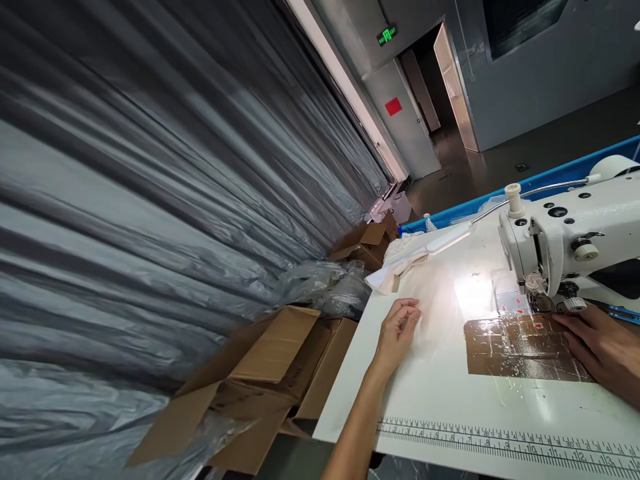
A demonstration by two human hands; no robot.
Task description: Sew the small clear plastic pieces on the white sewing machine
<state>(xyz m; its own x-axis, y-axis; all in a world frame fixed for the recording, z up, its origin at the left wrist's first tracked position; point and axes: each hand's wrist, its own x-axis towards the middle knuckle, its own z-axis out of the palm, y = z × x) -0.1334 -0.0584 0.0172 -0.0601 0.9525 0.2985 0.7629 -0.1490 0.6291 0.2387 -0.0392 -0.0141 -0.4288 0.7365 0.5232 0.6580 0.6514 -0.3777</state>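
My left hand [399, 329] is over the white sewing table [440, 400], its fingers curled toward the thumb. Right beside its fingertips is a pale, thin blur that looks like light fabric [434, 303]; whether the fingers pinch it is hard to see. My right hand [603, 340] lies by the needle area of the white sewing machine [590, 213], fingers stretched out, with nothing visible in them. Under it is a brown, tape-covered panel [520, 350] with small red marks near the presser foot [543, 305].
Folded pale cloth [400, 270] lies at the table's far left. A lamp [450, 239] on a bendable arm lights the surface. Blue-handled snips [625, 313] are beyond my right hand. Open cardboard boxes [280, 353] and clear plastic bags [325, 287] stand left, beside a grey curtain [150, 200].
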